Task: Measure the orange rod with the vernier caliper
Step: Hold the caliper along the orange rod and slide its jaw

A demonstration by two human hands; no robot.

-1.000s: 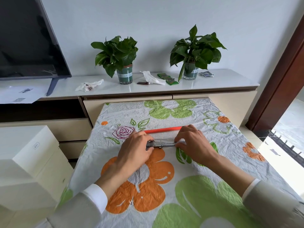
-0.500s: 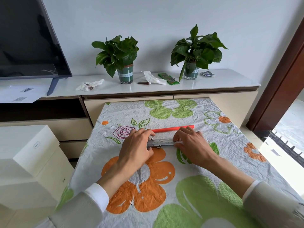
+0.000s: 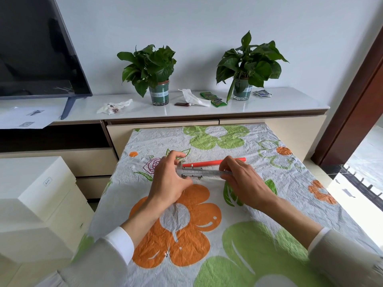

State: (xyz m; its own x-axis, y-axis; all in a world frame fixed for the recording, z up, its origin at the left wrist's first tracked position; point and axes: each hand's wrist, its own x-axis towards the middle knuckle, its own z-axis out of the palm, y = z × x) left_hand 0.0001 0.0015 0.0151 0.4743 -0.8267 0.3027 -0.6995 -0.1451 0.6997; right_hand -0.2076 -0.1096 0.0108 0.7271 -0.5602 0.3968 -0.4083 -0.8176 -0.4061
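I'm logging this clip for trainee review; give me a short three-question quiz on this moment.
1. True or false: both hands hold the vernier caliper.
2. Where does the orange rod lie relative to the caliper: A nearer the person, B farther away, C on the white cabinet?
3. Fill in: the left hand grips the caliper's ___ end.

Key: 1 true (right hand at the other end); 2 B; 3 jaw.
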